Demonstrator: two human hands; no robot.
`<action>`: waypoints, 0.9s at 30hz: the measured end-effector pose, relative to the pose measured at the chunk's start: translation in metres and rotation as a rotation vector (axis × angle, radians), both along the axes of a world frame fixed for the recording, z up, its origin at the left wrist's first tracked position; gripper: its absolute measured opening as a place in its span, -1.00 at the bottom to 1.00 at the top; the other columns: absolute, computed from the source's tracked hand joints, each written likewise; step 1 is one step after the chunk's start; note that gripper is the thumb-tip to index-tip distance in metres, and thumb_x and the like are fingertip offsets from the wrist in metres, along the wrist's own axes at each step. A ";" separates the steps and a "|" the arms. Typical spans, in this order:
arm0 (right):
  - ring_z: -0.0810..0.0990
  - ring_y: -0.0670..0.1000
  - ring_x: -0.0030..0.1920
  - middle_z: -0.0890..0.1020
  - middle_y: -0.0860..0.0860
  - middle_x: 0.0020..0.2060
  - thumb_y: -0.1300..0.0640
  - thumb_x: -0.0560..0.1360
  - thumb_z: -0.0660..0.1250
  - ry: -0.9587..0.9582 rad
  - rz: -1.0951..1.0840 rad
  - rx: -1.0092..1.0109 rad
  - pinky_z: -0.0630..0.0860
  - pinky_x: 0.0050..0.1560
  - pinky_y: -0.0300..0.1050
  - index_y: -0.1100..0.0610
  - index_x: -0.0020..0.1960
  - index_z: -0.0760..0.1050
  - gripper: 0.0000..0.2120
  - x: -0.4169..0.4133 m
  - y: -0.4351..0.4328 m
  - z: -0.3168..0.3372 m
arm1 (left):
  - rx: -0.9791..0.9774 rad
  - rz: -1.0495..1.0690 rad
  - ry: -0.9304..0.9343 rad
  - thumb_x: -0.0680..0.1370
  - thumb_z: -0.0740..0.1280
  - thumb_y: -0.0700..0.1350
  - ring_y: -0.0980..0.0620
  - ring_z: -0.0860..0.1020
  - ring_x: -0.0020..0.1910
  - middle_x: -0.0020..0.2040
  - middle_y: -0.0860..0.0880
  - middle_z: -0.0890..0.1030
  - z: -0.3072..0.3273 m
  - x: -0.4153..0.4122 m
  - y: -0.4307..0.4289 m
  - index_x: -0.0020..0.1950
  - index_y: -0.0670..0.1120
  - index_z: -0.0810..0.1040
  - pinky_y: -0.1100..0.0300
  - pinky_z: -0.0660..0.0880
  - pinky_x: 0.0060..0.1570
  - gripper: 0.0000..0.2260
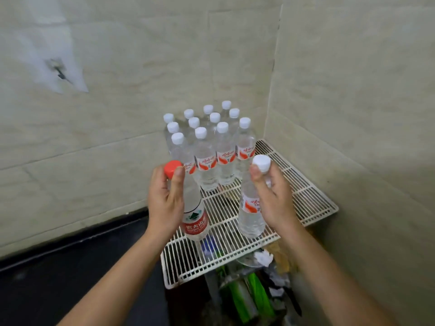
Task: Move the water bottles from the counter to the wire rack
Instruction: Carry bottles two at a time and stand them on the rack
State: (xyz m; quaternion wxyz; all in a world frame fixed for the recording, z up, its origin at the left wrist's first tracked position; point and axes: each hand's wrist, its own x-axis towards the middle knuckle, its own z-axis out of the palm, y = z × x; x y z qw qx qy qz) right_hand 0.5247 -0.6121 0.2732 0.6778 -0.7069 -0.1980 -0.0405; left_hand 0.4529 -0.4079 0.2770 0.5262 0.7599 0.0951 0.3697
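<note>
My left hand (164, 198) grips the neck of a clear bottle with a red cap and red label (195, 222); its base is at the front left of the white wire rack (306, 198). My right hand (273, 198) grips the neck of a white-capped bottle (250, 215) over the rack's front middle. Whether either base rests on the wires I cannot tell. Several white-capped bottles (207, 147) stand upright in rows at the back of the rack, in the wall corner.
Beige tiled walls close in behind and to the right of the rack. A dark counter (70, 267) lies at the lower left. Under the rack sit green packages (254, 295) and crumpled clutter.
</note>
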 end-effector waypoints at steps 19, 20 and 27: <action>0.52 -0.23 0.12 0.57 -0.07 0.07 -0.34 0.58 0.12 -0.123 0.199 -0.265 0.45 0.15 -0.17 0.04 0.26 0.50 -0.47 0.093 0.093 -0.031 | 0.229 0.133 0.051 0.62 0.06 0.32 0.23 0.38 -0.11 -0.11 0.16 0.37 -0.036 0.080 0.034 -0.01 0.00 0.40 0.39 0.33 -0.04 -0.60; 0.51 -0.18 0.19 0.55 -0.05 0.14 -0.37 0.56 0.11 -0.132 0.190 -0.291 0.45 0.23 -0.13 0.03 0.32 0.48 -0.42 0.093 0.090 -0.032 | 0.232 0.124 0.062 0.61 0.07 0.33 0.24 0.39 -0.08 -0.10 0.16 0.39 -0.034 0.080 0.035 0.01 0.00 0.41 0.38 0.33 -0.02 -0.59; 0.44 -0.09 0.40 0.35 -0.11 0.47 -0.50 0.44 0.23 0.087 0.268 -0.376 0.49 0.39 0.15 -0.21 0.57 0.12 -0.20 0.073 0.050 -0.091 | 0.127 0.172 0.238 0.52 0.16 0.40 0.02 0.44 0.26 0.28 0.01 0.39 -0.082 0.031 0.040 0.51 -0.06 0.27 -0.06 0.48 0.25 -0.28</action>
